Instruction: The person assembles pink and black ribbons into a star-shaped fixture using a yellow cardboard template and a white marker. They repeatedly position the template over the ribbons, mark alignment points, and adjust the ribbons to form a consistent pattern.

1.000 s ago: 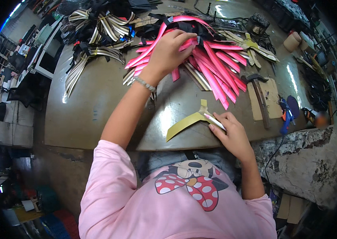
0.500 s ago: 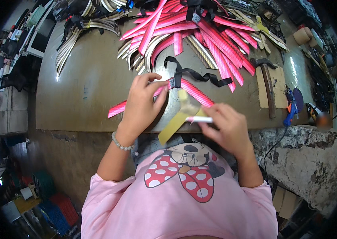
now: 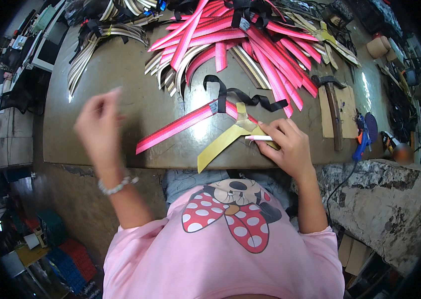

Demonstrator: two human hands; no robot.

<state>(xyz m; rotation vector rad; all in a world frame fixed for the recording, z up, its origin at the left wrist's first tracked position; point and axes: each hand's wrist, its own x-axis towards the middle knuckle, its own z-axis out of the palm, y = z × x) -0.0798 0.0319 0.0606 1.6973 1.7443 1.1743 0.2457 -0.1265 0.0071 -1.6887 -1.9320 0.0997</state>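
A pink-and-red striped strap (image 3: 175,127) lies bent on the table, with a black webbing band (image 3: 250,97) fastened at its bend. Over its right arm rests a three-armed yellow strap piece (image 3: 220,144), joined at a clear middle patch. My right hand (image 3: 287,149) is closed around a white pen-like stick (image 3: 260,137) with a pink end. Its fingers also press on the yellow piece and the strap's right arm, partly hiding both. My left hand (image 3: 98,129) is raised over the table's left part, away from the straps. It is smeared by motion, so its fingers are unclear.
A large heap of pink striped straps (image 3: 270,55) covers the back middle of the table (image 3: 91,144). Beige-and-white striped straps (image 3: 83,62) lie back left. At right are a hammer (image 3: 335,112) on cardboard and a blue glue gun (image 3: 363,134) with a cord.
My left hand has let go of the pink strap's bend and swung left. My right hand has moved slightly right and up, bringing the yellow piece onto the strap's right arm.
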